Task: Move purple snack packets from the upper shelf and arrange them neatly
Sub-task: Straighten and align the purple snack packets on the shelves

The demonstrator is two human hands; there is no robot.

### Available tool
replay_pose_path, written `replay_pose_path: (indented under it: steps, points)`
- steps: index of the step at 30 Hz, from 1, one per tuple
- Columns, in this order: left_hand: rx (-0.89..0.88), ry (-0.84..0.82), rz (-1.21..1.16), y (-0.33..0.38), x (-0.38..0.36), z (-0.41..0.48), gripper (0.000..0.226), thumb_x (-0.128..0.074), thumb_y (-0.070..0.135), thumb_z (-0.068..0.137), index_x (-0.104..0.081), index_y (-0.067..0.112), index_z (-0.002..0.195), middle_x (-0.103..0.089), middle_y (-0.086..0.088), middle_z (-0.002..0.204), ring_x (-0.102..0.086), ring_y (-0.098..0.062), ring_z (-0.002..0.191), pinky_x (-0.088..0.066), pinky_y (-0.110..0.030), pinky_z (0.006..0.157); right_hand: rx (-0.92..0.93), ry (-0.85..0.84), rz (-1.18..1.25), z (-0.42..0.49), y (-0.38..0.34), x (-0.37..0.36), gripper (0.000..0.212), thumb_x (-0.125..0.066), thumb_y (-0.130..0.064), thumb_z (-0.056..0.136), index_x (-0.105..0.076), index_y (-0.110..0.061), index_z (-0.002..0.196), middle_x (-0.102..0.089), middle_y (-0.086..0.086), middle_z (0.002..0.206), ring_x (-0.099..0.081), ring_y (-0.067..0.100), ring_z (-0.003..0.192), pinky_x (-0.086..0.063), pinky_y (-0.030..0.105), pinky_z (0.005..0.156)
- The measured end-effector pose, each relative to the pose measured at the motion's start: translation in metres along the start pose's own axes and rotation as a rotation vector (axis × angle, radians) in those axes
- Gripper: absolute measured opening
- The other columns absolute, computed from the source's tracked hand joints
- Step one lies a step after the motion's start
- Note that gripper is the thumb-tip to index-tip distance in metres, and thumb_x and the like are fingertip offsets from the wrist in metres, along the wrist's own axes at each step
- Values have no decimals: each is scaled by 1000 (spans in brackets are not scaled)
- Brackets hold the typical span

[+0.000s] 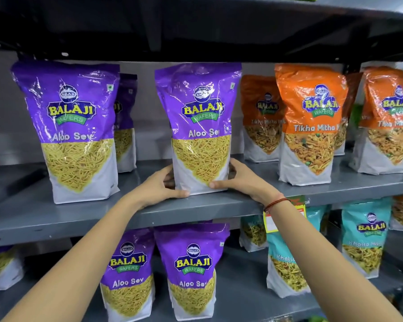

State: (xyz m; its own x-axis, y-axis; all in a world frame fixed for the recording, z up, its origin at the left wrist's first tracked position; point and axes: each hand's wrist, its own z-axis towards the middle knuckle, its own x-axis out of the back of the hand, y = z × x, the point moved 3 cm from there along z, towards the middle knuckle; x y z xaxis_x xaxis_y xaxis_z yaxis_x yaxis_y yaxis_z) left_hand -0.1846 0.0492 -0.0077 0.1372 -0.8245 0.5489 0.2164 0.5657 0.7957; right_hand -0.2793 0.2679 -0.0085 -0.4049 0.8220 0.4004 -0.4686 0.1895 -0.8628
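A purple Aloo Sev packet stands upright at the middle of the upper grey shelf. My left hand grips its lower left edge and my right hand grips its lower right edge. Another purple packet stands to the left, with a third purple packet partly hidden behind it. On the lower shelf two more purple packets stand side by side between my forearms.
Orange Tikha Mitha packets fill the right part of the upper shelf. Teal packets stand at the lower right, beside a yellow price tag. A dark shelf board hangs close above the packets.
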Motion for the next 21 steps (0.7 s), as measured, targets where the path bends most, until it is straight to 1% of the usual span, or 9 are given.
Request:
replay_pose_path:
  steps: [3,6,8,10,12,15,18,21]
  points:
    - [8,4,3,0,1,2,99,-86,44,45,-43,29,133,-61,3,128,-59,-4,112,-42,-32,104,15,25,-52,-6,-2,2,89,-91,-47,44,-55,-29,124,-68,-11,121,-64,10,110,-48,37,104]
    - [9,-15,-18,-1,1,2,95,-86,41,46,-46,28,130,-63,7,125,-61,-2,110,-43,-32,104,20,48,-79,-9,-4,2,91,-90,-50,42,-56,-31,123,-67,-16,118,-63,3,107,-48,32,103]
    - [16,-23,-26,-2,1,3,93,-86,40,46,-47,27,130,-63,7,124,-60,-1,110,-43,-31,104,22,53,-88,-10,-4,2,91,-91,-50,39,-56,-32,121,-67,-20,115,-63,0,105,-49,31,101]
    - [19,-26,-29,-3,1,3,95,-86,40,46,-46,26,131,-62,6,126,-59,-2,112,-42,-30,104,17,46,-85,-11,-4,3,93,-92,-48,37,-56,-31,121,-67,-17,116,-64,5,107,-49,35,102]
    - [10,-26,-36,-4,1,2,93,-86,40,46,-48,27,130,-64,9,123,-60,0,110,-42,-29,103,10,27,-70,-11,-3,4,98,-94,-47,34,-55,-28,122,-68,-11,119,-64,11,110,-49,40,103]
    - [4,-14,-45,-4,1,2,92,-88,42,44,-50,28,127,-65,10,120,-61,0,108,-44,-30,102,3,-1,-59,-10,-2,6,104,-95,-48,30,-54,-26,123,-68,-7,120,-65,15,110,-49,42,102]
    - [4,-6,-56,-4,1,3,90,-89,42,42,-52,29,123,-65,9,121,-61,-1,109,-43,-33,104,3,-9,-61,-9,-1,7,105,-95,-51,28,-54,-28,123,-69,-8,119,-65,14,109,-49,42,103]
    - [12,19,-16,-2,0,1,91,-88,45,40,-52,30,122,-65,10,120,-61,-1,108,-43,-34,105,-2,-19,-71,-9,-2,7,104,-95,-47,33,-52,-26,125,-68,-8,120,-65,14,109,-49,42,103]
